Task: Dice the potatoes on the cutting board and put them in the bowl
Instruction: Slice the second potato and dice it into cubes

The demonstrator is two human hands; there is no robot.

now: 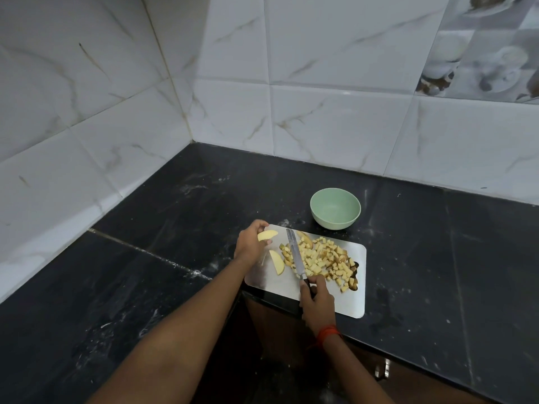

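A steel cutting board (pixel 280 284) lies on the black counter. A heap of diced potato (pixel 323 262) covers its right half. My left hand (pixel 250 242) pinches a potato slice (pixel 267 235) at the board's far left corner. A second potato slice (pixel 277 262) lies flat on the board just below it. My right hand (pixel 316 301) grips the dark handle of a knife (pixel 294 253), whose blade lies along the left side of the dice. The pale green bowl (pixel 335 208) stands behind the board with nothing in it.
The black stone counter (pixel 175 214) runs into a corner of white marbled wall tiles (pixel 335 126). Its front edge passes under the board's near side, above a brown cabinet with a metal handle (pixel 382 370).
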